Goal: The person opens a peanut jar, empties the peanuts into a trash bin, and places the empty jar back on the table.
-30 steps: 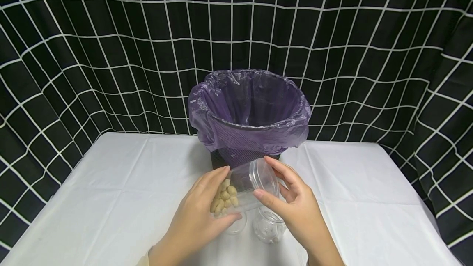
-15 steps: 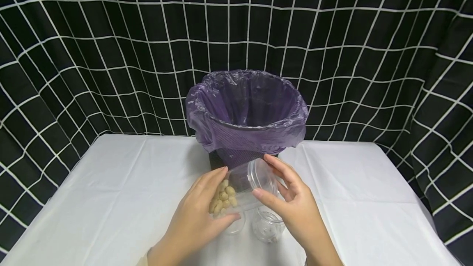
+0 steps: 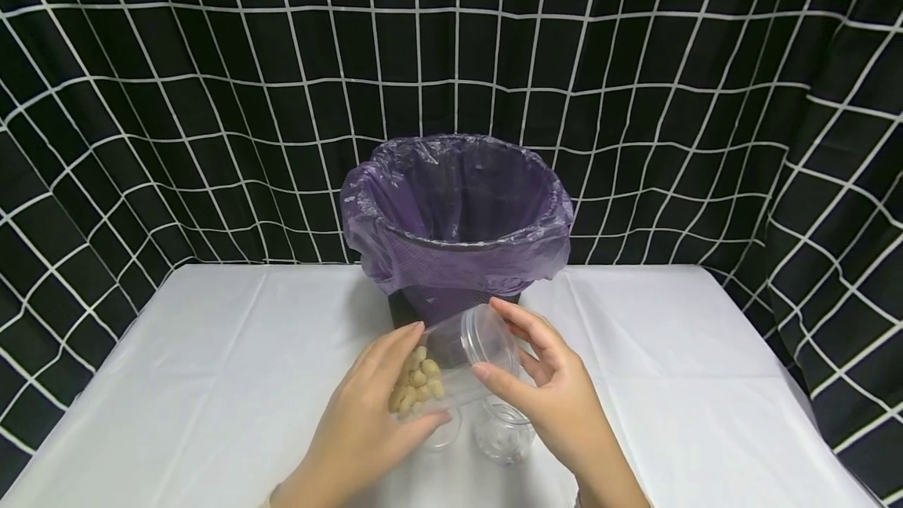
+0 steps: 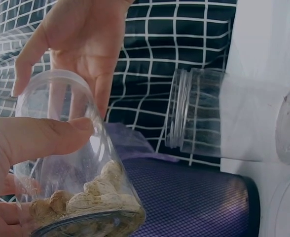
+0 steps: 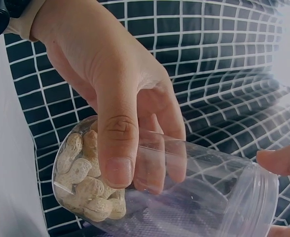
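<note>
A clear plastic jar [image 3: 451, 375] with several unshelled peanuts [image 3: 422, 379] is held tilted in the air, its lidded end raised to the right. My left hand [image 3: 370, 398] grips its lower end, thumb in front and fingers behind. Peanuts lie heaped toward that end in the right wrist view. At the other end, my right hand [image 3: 546, 375] holds the clear lid [image 3: 491, 338] between thumb and fingers. Below, a second clear jar [image 3: 504, 437] stands uncovered on the table, partly behind my right hand. A round clear disc, like a lid [image 3: 444, 431], lies beside it.
Behind the hands stands a black mesh bin [image 3: 405, 310] lined with a purple plastic bag [image 3: 455, 261]. White cloth covers the table [image 3: 233, 367]. A black curtain with a white grid [image 3: 282, 100] hangs along the back and sides.
The head view has turned slightly, so everything sits a little further left in it. Both hands keep their hold on the jar, and its tilt looks the same.
</note>
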